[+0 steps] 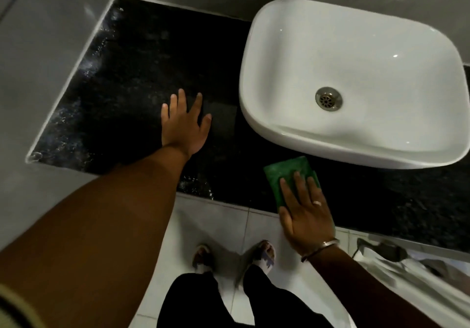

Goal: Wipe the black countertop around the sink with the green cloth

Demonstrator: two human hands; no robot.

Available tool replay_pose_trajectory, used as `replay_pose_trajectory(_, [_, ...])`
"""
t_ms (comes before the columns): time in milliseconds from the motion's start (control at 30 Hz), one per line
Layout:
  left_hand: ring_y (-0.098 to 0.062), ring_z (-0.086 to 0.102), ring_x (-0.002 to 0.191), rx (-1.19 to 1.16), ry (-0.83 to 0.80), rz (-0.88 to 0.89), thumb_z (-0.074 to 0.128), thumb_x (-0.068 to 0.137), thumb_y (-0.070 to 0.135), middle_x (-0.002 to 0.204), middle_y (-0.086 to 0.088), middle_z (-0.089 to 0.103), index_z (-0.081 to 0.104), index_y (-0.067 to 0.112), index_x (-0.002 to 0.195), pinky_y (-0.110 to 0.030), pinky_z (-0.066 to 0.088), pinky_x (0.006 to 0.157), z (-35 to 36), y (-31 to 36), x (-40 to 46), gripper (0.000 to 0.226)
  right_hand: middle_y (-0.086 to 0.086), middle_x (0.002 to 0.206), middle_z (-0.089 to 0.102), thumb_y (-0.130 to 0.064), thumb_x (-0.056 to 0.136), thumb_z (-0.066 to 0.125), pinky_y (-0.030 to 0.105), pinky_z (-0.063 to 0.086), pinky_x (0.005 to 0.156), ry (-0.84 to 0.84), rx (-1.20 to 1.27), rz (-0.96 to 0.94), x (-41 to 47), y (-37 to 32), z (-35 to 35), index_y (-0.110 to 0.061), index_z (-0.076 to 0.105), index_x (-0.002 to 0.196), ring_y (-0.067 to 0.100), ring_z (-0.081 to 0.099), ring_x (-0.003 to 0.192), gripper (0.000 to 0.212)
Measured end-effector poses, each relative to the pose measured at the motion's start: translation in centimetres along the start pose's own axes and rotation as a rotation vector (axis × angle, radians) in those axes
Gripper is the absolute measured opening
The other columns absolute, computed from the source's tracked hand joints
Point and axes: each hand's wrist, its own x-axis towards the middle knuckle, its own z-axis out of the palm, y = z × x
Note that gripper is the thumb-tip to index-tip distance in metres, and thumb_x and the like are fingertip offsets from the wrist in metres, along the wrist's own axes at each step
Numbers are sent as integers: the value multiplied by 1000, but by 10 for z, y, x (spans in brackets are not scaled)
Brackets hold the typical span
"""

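While the wiping goes on, items stand as follows: right hand (pixel 306 215), lower centre-right of the frame, laid flat with fingers spread on the folded green cloth (pixel 284 172), pressing rather than gripping it, so the whole pad bears on the surface; a ring and a thin bangle worn on that hand and wrist. Cloth lies on the black speckled stone worktop (pixel 142 78), at its front edge just below the white ceramic vessel sink (pixel 356 78), apparently working the narrow strip before the basin. Left hand (pixel 184 121), centre of the frame, open and empty, palm down on bare worktop left of the sink, likely as a brace for leaning. Pale streaks and droplets along the worktop's left edge, seemingly not yet wiped. Sandalled feet on the pale tiled floor (pixel 216 226), bottom centre
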Motion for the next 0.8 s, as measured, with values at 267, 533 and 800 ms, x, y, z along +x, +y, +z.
replay_pose_trajectory(267, [-42,14,148,58,17,102,35,94,60,162,-20,17,24,26,154,-53,12,120,-28,-107,62,70,12,160,18,-50,89,33,49,8,115,-48,-63,-141,53,-93,-14,-26,21,151,40,17,145,68])
replay_pose_trajectory(533, [-38,11,150,30,-42,233,32,98,53,164,-16,13,20,31,154,-55,11,120,-39,-232,111,61,11,162,10,-45,92,34,51,6,117,-38,-51,-439,139,-252,-16,-28,15,151,41,6,146,64])
replay_pose_trajectory(800, [-36,11,151,-56,-14,268,32,97,52,164,-17,13,23,29,154,-52,7,122,-40,-231,113,62,8,155,32,-39,92,43,50,27,115,-62,-212,-975,170,-212,-25,-28,35,146,38,27,142,56])
